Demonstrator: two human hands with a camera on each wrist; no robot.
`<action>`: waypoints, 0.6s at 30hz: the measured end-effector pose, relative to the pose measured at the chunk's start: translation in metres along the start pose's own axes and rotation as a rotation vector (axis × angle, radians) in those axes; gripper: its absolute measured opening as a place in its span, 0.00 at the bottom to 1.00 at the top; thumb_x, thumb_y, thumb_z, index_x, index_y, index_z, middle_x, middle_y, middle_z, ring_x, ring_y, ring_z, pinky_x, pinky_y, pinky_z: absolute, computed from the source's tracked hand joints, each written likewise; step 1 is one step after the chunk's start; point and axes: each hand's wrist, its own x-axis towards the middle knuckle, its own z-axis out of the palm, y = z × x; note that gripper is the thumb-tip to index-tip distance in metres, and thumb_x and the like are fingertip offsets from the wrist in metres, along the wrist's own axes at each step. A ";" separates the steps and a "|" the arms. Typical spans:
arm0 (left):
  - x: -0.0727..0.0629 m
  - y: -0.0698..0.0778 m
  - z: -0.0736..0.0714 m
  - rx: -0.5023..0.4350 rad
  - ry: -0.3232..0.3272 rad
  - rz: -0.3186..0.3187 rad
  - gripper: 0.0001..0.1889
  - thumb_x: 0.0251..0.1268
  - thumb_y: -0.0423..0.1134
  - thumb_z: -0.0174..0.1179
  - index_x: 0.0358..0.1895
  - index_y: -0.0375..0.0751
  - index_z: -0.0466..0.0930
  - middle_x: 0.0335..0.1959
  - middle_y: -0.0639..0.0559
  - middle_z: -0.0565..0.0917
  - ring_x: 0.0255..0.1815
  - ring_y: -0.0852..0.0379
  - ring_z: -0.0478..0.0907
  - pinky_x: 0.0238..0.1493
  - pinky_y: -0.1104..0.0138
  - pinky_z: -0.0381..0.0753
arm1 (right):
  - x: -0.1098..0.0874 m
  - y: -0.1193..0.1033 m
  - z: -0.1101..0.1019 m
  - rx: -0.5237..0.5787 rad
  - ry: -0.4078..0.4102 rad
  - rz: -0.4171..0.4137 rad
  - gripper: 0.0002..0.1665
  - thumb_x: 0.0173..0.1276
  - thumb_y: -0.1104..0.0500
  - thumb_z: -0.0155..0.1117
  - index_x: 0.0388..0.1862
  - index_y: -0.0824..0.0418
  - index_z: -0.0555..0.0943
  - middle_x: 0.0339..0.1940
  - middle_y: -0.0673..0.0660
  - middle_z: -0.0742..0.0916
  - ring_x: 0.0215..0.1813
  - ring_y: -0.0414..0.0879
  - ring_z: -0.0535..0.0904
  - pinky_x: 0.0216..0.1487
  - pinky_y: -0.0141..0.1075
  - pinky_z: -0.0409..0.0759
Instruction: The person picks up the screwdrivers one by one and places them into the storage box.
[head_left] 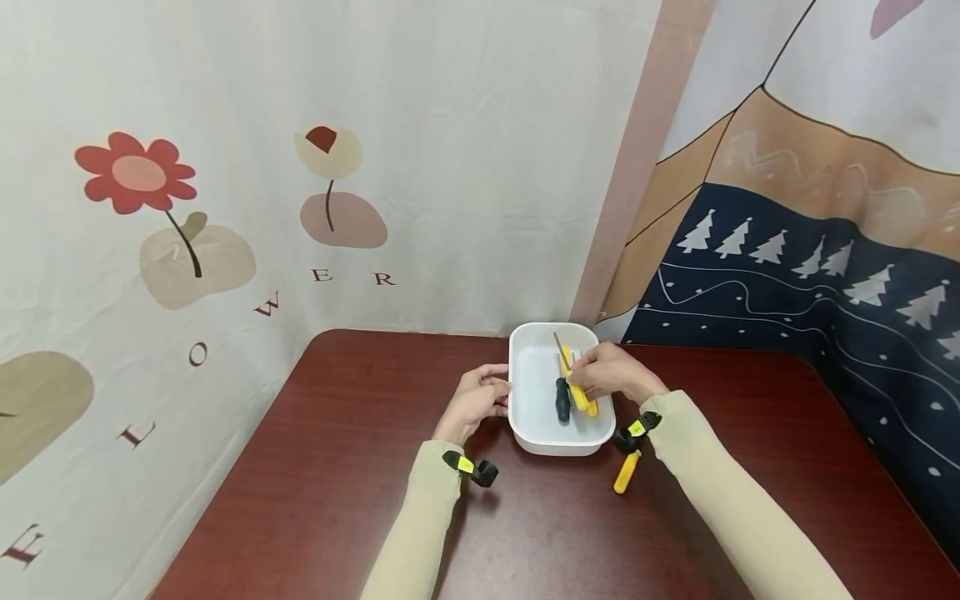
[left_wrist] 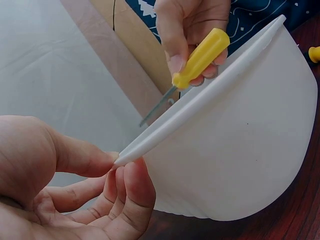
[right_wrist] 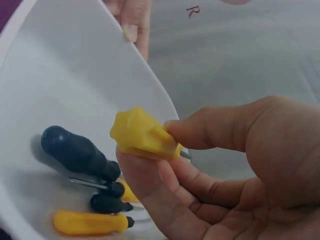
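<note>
A yellow-handled screwdriver (left_wrist: 202, 57) is pinched by its handle between the thumb and fingers of my right hand (head_left: 611, 372), over the white tub (head_left: 562, 448). Its thin shaft points down toward the tub's far-left side in the left wrist view. My left hand (head_left: 471, 400) grips the tub's left rim, thumb on top and fingers beneath. Inside the tub lie a large black-handled screwdriver (right_wrist: 75, 150), a small black-handled one (right_wrist: 109, 204) and a yellow-handled one (right_wrist: 90, 223). Another yellow handle there is partly hidden by my right fingers.
A tool with a yellow handle (head_left: 626, 473) lies on the brown table (head_left: 360, 467) right of the tub, partly covered by my right wrist strap (head_left: 637, 429). A printed curtain (head_left: 465, 167) hangs along the table's back edge, close behind the tub.
</note>
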 end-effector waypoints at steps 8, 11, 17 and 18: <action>0.000 0.000 0.000 -0.002 0.001 -0.007 0.23 0.70 0.27 0.57 0.67 0.34 0.74 0.40 0.43 0.83 0.28 0.57 0.78 0.28 0.70 0.84 | 0.005 -0.013 0.009 -0.078 -0.009 0.052 0.19 0.67 0.55 0.71 0.50 0.66 0.84 0.51 0.61 0.85 0.47 0.50 0.85 0.55 0.40 0.85; 0.000 0.000 -0.001 -0.002 0.001 -0.007 0.23 0.70 0.27 0.57 0.67 0.34 0.74 0.43 0.40 0.83 0.28 0.57 0.78 0.28 0.70 0.84 | 0.008 -0.017 0.012 -0.101 -0.023 0.062 0.19 0.66 0.54 0.71 0.49 0.66 0.84 0.49 0.60 0.86 0.47 0.49 0.85 0.55 0.41 0.81; 0.001 -0.001 -0.001 -0.013 0.002 -0.002 0.23 0.69 0.26 0.57 0.67 0.33 0.74 0.44 0.37 0.83 0.28 0.57 0.78 0.27 0.70 0.83 | 0.015 -0.020 0.020 -0.123 -0.029 0.034 0.15 0.65 0.54 0.70 0.42 0.65 0.86 0.39 0.59 0.88 0.39 0.46 0.87 0.46 0.36 0.80; 0.001 -0.002 -0.001 -0.015 0.003 -0.002 0.23 0.69 0.26 0.56 0.67 0.33 0.74 0.44 0.37 0.83 0.28 0.57 0.78 0.27 0.70 0.83 | 0.017 -0.021 0.022 -0.122 -0.029 0.032 0.13 0.65 0.55 0.70 0.40 0.65 0.86 0.37 0.58 0.88 0.38 0.45 0.87 0.44 0.35 0.81</action>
